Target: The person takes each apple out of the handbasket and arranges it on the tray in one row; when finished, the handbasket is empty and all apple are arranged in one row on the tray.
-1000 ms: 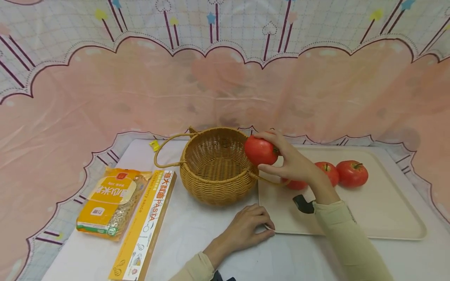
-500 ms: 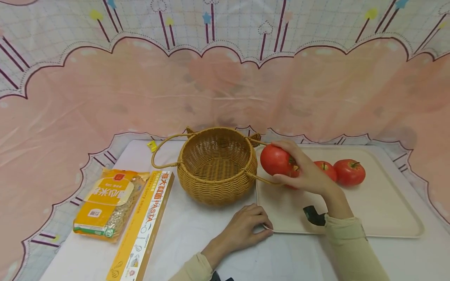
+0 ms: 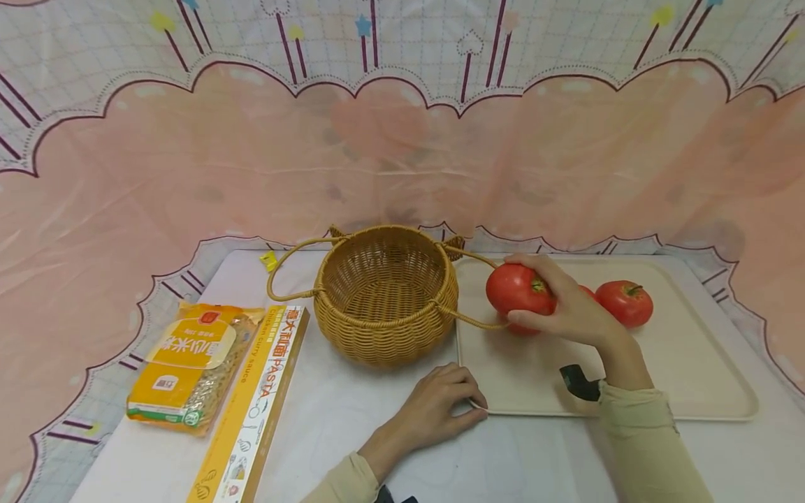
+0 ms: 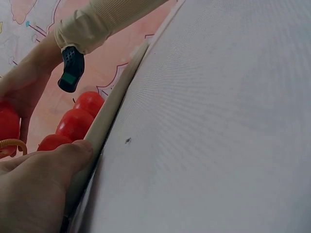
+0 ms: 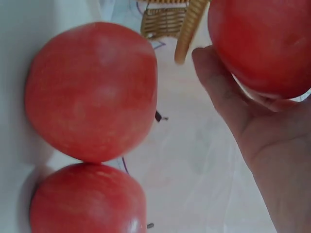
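My right hand (image 3: pixel 575 311) holds a red apple (image 3: pixel 517 288) over the left part of the beige tray (image 3: pixel 685 381), thumb below and fingers over the top. Just left of it is the wicker basket (image 3: pixel 383 341), whose right handle loop reaches to the held apple. Several more apples (image 3: pixel 625 304) sit on the tray, partly hidden behind the right hand; two of these apples (image 5: pixel 92 92) fill the left of the right wrist view. My left hand (image 3: pixel 437 411) grips the tray's near left corner, its thumb along the rim in the left wrist view.
An orange bag of dry food (image 3: pixel 189 367) lies at the left, beside a long yellow pasta box (image 3: pixel 251 405). Behind the basket's left handle is a small yellow packet (image 3: pixel 269 261). A patterned pink cloth (image 3: pixel 402 168) hangs along the back.
My right hand has carried the apple from the basket's right rim rightward and down over the tray. The left hand stays at the tray corner.
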`<control>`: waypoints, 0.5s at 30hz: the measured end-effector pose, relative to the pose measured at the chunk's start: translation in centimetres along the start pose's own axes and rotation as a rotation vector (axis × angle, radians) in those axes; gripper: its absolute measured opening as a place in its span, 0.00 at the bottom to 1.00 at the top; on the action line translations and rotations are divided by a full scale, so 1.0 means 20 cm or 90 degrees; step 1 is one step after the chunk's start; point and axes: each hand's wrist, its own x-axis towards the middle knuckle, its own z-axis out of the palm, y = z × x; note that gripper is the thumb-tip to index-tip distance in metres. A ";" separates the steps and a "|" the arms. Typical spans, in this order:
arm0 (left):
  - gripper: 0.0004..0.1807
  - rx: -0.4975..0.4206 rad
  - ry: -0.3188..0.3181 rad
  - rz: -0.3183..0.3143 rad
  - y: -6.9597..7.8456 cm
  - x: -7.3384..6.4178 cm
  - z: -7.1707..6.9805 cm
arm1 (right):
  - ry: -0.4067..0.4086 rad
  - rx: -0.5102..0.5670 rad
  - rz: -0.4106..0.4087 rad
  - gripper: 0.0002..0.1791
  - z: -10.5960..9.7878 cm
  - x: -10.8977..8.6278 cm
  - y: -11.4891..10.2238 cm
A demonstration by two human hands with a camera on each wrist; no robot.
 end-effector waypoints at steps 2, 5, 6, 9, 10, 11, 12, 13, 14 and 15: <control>0.04 -0.001 0.001 0.000 0.00 0.00 0.00 | 0.000 -0.002 0.001 0.40 -0.01 0.00 0.01; 0.04 -0.002 0.002 0.002 0.00 0.00 0.00 | 0.002 -0.004 -0.007 0.40 -0.02 0.00 0.03; 0.04 -0.002 0.002 0.003 0.00 0.00 0.00 | 0.005 -0.006 -0.014 0.40 -0.02 0.00 0.04; 0.04 -0.001 0.003 0.003 0.00 0.00 -0.01 | 0.021 -0.008 -0.032 0.40 -0.04 0.01 0.07; 0.04 -0.001 0.003 0.003 0.00 0.00 -0.01 | 0.027 -0.011 -0.036 0.41 -0.04 0.01 0.08; 0.04 -0.002 0.003 0.003 0.00 0.00 -0.01 | 0.031 -0.015 -0.033 0.41 -0.05 0.01 0.09; 0.04 -0.001 0.004 0.003 0.00 0.00 -0.01 | 0.034 -0.017 -0.032 0.42 -0.05 0.01 0.10; 0.04 -0.001 0.004 0.003 0.00 0.00 -0.01 | 0.035 -0.018 -0.029 0.42 -0.06 0.01 0.11; 0.04 -0.001 0.005 0.003 0.00 0.00 -0.01 | 0.036 -0.020 -0.025 0.42 -0.06 0.00 0.12; 0.04 -0.001 0.005 0.003 0.00 0.00 -0.01 | 0.036 -0.021 -0.021 0.42 -0.07 0.00 0.12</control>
